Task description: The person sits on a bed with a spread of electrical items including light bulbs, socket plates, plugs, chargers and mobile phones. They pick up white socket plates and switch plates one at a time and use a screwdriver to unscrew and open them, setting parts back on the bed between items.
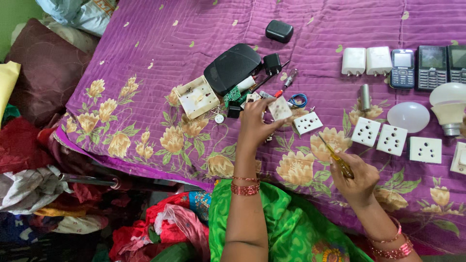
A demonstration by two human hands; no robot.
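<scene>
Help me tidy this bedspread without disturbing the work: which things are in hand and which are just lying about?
In hand:
- white socket plate, held by the left hand
- yellow-handled screwdriver, in the right hand

Lying about:
- three phones
- two white adapters
- bulb
- black router
- loose sockets

Between our left fingers [266, 104] we see a white socket piece [280, 107]. Our right fingers [350, 167] wrap a screwdriver [335, 156] with a translucent yellow handle. Under both lies a purple quilt [160, 43] patterned with cream-yellow flowers and green leaves. Just past the left fingertips sit a black box [232, 68] and a blue wire loop [298, 100]; beyond the right fingers, white sockets [392, 139].
</scene>
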